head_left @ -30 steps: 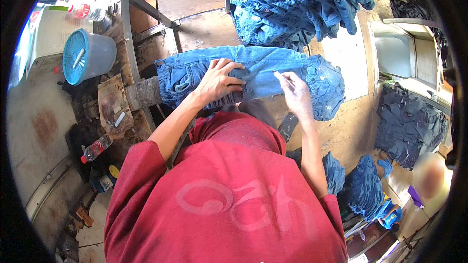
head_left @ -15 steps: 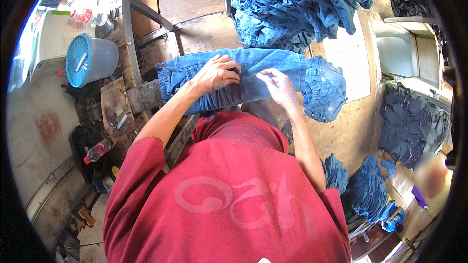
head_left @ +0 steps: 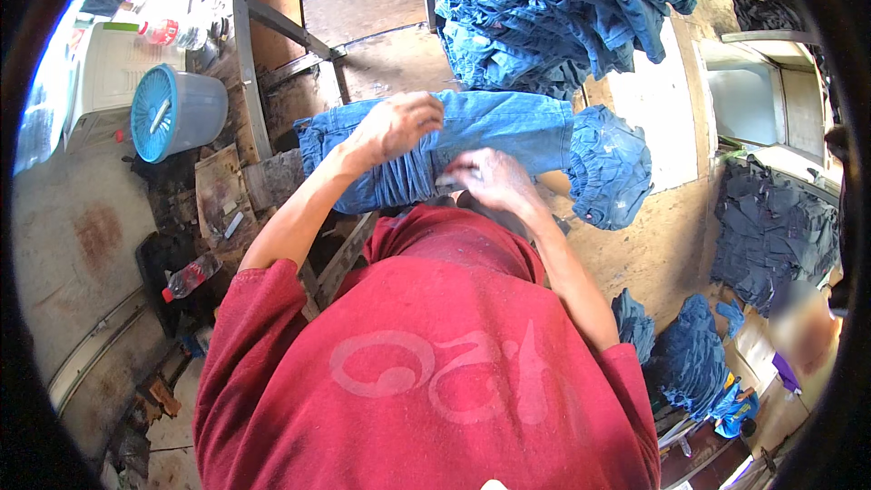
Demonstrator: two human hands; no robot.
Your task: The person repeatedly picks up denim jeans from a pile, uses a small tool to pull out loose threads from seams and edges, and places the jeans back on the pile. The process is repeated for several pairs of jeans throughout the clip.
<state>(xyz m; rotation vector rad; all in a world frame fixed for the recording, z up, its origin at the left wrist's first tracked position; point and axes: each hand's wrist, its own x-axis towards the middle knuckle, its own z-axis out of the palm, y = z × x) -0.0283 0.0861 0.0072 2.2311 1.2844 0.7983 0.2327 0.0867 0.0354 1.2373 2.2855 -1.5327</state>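
Observation:
A pair of blue jeans (head_left: pixel 522 127) lies crosswise before me over a narrow support. Its gathered waist (head_left: pixel 610 163) hangs at the right end, and the near cloth at the left is bunched into folds. Over the middle, my left hand (head_left: pixel 396 130) is raised at the far part of the denim, its fingers loosely bent and apart, nothing visible in them. My right hand (head_left: pixel 494 177) is at the near edge of the jeans, close to my body. Its fingers point left and are smeared by motion, so whether they pinch the cloth cannot be told.
A tall pile of blue denim (head_left: pixel 544 18) rises beyond the jeans. At the left stand a lidded bucket (head_left: pixel 190 113) and a plastic bottle (head_left: pixel 192 275). Dark garments (head_left: pixel 771 231) and more denim (head_left: pixel 687 354) are stacked at right. Another person (head_left: pixel 803 327) is at the right rim.
My right hand has moved left and closer to my body, down to the near edge. My left hand has shifted slightly farther away, its fingers straighter. The near folds of denim look rearranged.

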